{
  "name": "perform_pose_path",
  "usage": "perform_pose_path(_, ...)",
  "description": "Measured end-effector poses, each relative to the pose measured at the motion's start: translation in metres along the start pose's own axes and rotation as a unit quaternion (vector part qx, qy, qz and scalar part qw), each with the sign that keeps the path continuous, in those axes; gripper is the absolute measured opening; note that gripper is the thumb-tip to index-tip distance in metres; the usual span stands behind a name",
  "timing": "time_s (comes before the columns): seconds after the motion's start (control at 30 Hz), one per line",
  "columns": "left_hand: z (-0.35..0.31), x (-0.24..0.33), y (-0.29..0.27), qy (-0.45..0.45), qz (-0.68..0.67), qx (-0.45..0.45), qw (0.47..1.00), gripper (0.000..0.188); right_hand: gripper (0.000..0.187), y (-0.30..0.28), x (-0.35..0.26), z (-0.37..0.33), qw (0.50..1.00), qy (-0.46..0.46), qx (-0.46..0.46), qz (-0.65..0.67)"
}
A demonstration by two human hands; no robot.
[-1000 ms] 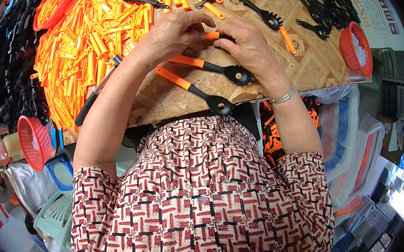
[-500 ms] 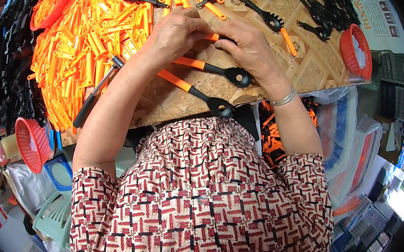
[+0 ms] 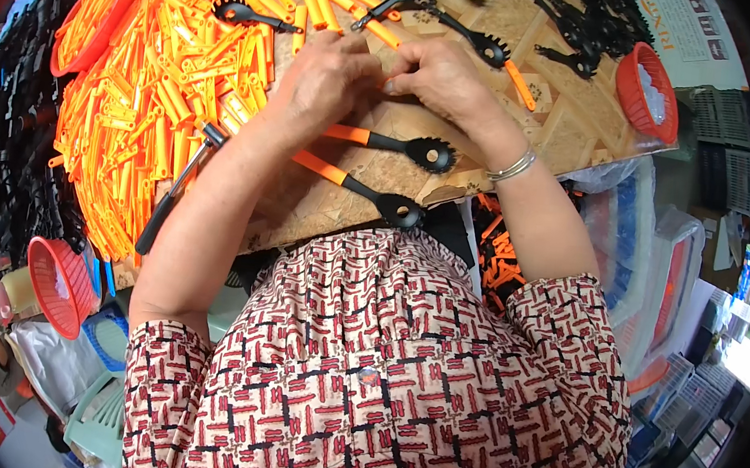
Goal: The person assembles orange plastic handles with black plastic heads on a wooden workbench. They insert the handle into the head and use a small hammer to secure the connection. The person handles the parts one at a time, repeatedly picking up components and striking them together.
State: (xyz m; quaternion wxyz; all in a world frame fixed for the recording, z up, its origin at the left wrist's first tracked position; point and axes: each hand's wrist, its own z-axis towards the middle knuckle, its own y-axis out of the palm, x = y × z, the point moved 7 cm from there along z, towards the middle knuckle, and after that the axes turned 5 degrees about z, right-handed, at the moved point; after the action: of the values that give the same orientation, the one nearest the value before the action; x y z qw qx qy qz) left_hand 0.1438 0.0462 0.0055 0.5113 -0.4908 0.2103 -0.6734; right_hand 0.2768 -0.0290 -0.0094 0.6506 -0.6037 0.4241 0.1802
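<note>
Your left hand (image 3: 327, 81) and right hand (image 3: 441, 81) meet over the table (image 3: 579, 118), fingertips together; what they pinch, if anything, cannot be told. Nearer you lie a toothed spoon (image 3: 402, 146) and a plain spoon (image 3: 357, 186), both orange-handled; left, heaped handles (image 3: 146, 105).

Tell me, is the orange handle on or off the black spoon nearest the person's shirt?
On: the orange handle meets the black spoon in line, no gap showing.
</note>
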Motion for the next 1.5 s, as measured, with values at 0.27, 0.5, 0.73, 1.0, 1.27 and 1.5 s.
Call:
perform_pose_path(0.27, -0.007, -0.001, 0.006, -0.081, -0.099, -0.095, 0.987, 0.021, 0.018, -0.009, -0.014, -0.011, 0.989, -0.057, -0.095, -0.093)
perform_pose_path(0.5, 0.034, -0.034, -0.02, -0.138, 0.066, 0.052, 0.987, 0.03, 0.021, -0.084, -0.016, -0.01, 0.913, -0.19, 0.227, -0.281)
perform_pose_path(0.73, 0.071, -0.053, -0.018, -0.107, 0.166, 0.065, 0.978, 0.028, 0.019, -0.067, -0.005, 0.007, 0.865, -0.142, 0.192, -0.441)
perform_pose_path(1.0, 0.058, -0.06, -0.04, -0.094, 0.01, -0.005, 0.996, 0.033, 0.024, -0.055, -0.096, -0.026, 0.753, -0.372, 0.328, -0.433)
perform_pose_path(1.27, 0.061, -0.094, -0.042, -0.119, 0.092, 0.07, 0.986, 0.031, 0.013, -0.063, -0.05, -0.013, 0.87, -0.269, 0.204, -0.358)
perform_pose_path(1.5, 0.046, -0.075, -0.041, -0.014, 0.193, 0.039, 0.98, 0.015, 0.019, -0.079, -0.035, -0.046, 0.944, -0.16, 0.218, -0.191)
